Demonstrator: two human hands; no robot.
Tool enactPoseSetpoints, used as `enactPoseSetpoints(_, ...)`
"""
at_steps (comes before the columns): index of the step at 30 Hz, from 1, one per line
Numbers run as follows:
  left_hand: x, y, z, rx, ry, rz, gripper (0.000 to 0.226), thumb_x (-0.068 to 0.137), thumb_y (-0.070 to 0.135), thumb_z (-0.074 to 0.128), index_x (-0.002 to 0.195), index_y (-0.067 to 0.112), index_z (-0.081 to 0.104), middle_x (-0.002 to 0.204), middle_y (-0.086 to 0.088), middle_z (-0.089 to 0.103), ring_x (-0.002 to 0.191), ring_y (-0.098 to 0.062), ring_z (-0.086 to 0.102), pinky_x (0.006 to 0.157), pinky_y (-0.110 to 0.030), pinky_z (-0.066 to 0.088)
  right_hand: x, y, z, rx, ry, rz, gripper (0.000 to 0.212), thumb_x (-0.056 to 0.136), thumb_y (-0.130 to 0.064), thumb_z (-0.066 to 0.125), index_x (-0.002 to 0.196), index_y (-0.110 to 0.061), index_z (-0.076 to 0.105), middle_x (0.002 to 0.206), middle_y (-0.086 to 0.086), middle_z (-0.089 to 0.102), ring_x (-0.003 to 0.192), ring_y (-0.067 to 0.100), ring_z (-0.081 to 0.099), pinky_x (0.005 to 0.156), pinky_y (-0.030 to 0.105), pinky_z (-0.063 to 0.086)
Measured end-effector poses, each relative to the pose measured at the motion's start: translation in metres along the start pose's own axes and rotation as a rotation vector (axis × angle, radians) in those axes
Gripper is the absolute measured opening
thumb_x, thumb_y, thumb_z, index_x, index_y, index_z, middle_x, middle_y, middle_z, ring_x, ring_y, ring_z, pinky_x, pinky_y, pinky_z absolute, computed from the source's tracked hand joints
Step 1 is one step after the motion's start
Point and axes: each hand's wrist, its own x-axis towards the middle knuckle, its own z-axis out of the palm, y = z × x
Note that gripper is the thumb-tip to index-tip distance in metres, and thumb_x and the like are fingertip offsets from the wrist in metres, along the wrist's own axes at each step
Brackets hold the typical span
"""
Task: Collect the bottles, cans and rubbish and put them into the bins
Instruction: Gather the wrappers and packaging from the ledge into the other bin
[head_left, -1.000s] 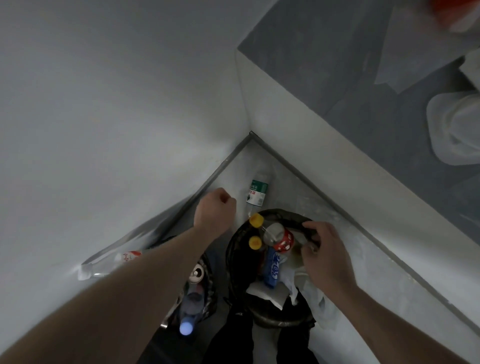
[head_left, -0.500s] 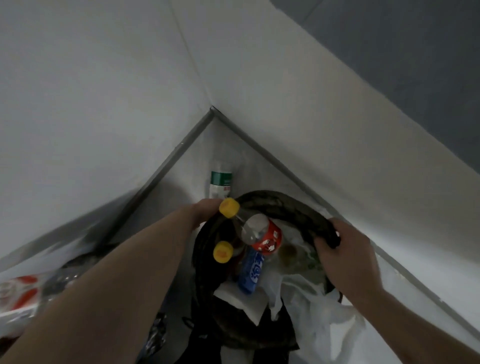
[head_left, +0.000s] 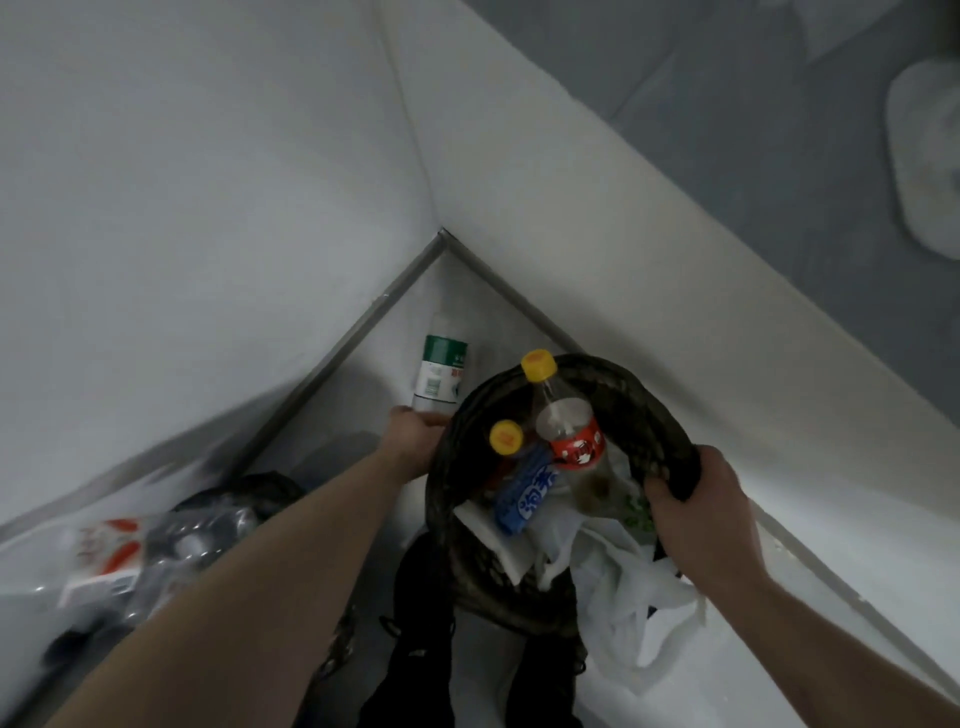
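The left hand (head_left: 414, 434) reaches into the floor corner and closes its fingers on the base of a clear bottle with a green-and-white label (head_left: 440, 375), which lies against the skirting just beside the black bin bag (head_left: 631, 400). The right hand (head_left: 698, 512) grips the bag's rolled rim, holding the mouth wide. Inside sit two yellow-capped bottles — one with a red label (head_left: 569, 434) — a blue wrapper (head_left: 525, 493) and white paper. A second dark bag (head_left: 228, 525) of bottles lies to the left.
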Motion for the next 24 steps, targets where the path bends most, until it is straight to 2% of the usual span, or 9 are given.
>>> enactPoseSetpoints(2,-0.021,-0.002,-0.013,0.032,0.045,0.076,0.016,0.077,0.01,0.068,0.08,0.021,0.078,0.114,-0.018,0.067,0.082,-0.026,0.071,0.072,-0.032,0.06,-0.018,-0.009,-0.007,-0.002,0.013,0.023,0.049,0.088,-0.036,0.064,0.132,-0.024,0.046,0.124,0.005,0.053,0.106,0.029,0.058,0.085,0.049,0.055)
enactPoseSetpoints(4,-0.052,0.004,-0.03,0.097,0.071,0.124,0.041,0.075,0.008,0.052,0.079,0.038,0.079,0.116,-0.005,0.062,0.075,-0.02,0.072,0.066,-0.033,0.061,-0.039,-0.025,-0.017,-0.006,0.053,-0.014,0.059,0.09,-0.033,0.064,0.143,-0.026,0.038,0.136,0.005,0.045,0.121,0.031,0.05,0.094,0.052,0.051)
enactPoseSetpoints(7,-0.098,0.017,-0.061,0.107,0.104,0.165,0.05,0.068,0.016,0.045,0.074,0.055,0.076,0.125,-0.002,0.061,0.082,-0.022,0.072,0.073,-0.04,0.063,-0.073,-0.053,-0.032,0.053,0.112,-0.121,0.056,0.09,-0.025,0.064,0.141,-0.027,0.04,0.137,0.0,0.042,0.124,0.028,0.048,0.096,0.054,0.051)
enactPoseSetpoints(10,-0.155,0.032,-0.095,0.127,0.12,0.172,0.051,0.074,0.014,0.045,0.08,0.053,0.077,0.122,-0.004,0.067,0.085,-0.022,0.071,0.071,-0.033,0.06,-0.114,-0.088,-0.04,0.19,0.103,-0.214,0.048,0.092,-0.021,0.064,0.136,-0.028,0.046,0.134,-0.005,0.044,0.12,0.022,0.051,0.095,0.049,0.052)
enactPoseSetpoints(14,-0.258,0.058,-0.12,0.275,0.087,0.297,0.038,0.087,0.014,0.064,0.088,0.051,0.077,0.122,0.009,0.06,0.099,-0.009,0.063,0.086,-0.027,0.053,-0.165,-0.141,-0.037,0.417,-0.17,-0.198,0.05,0.093,-0.026,0.068,0.137,-0.029,0.045,0.132,-0.007,0.054,0.109,0.007,0.059,0.086,0.023,0.05)
enactPoseSetpoints(17,-0.326,0.057,-0.126,0.413,-0.002,0.367,0.04,0.081,0.017,0.074,0.096,0.054,0.074,0.129,0.013,0.052,0.112,-0.007,0.058,0.1,-0.026,0.049,-0.185,-0.163,-0.021,0.568,-0.415,0.013,0.079,0.083,-0.049,0.076,0.148,-0.041,0.031,0.138,-0.007,0.049,0.119,0.013,0.057,0.094,0.038,0.055)
enactPoseSetpoints(19,-0.361,0.049,-0.124,0.45,-0.034,0.4,0.048,0.081,0.008,0.069,0.094,0.054,0.074,0.127,0.02,0.052,0.113,-0.001,0.057,0.097,-0.019,0.049,-0.192,-0.167,-0.007,0.643,-0.518,0.159,0.083,0.078,-0.054,0.078,0.146,-0.041,0.032,0.135,-0.004,0.056,0.116,0.023,0.063,0.083,0.046,0.061)
enactPoseSetpoints(21,-0.384,0.037,-0.12,0.478,-0.018,0.387,0.051,0.084,0.002,0.06,0.097,0.049,0.075,0.126,0.026,0.052,0.113,0.002,0.053,0.097,-0.017,0.048,-0.197,-0.163,0.006,0.686,-0.582,0.274,0.076,0.076,-0.052,0.08,0.139,-0.031,0.044,0.126,0.006,0.067,0.103,0.028,0.072,0.069,0.043,0.062)
enactPoseSetpoints(24,-0.4,0.012,-0.12,0.457,0.055,0.416,0.041,0.087,0.003,0.059,0.092,0.04,0.077,0.119,0.038,0.05,0.108,0.009,0.05,0.095,-0.015,0.045,-0.208,-0.154,0.013,0.628,-0.637,0.336,0.049,0.085,-0.044,0.075,0.126,-0.022,0.058,0.111,0.009,0.073,0.088,0.025,0.077,0.066,0.038,0.061)
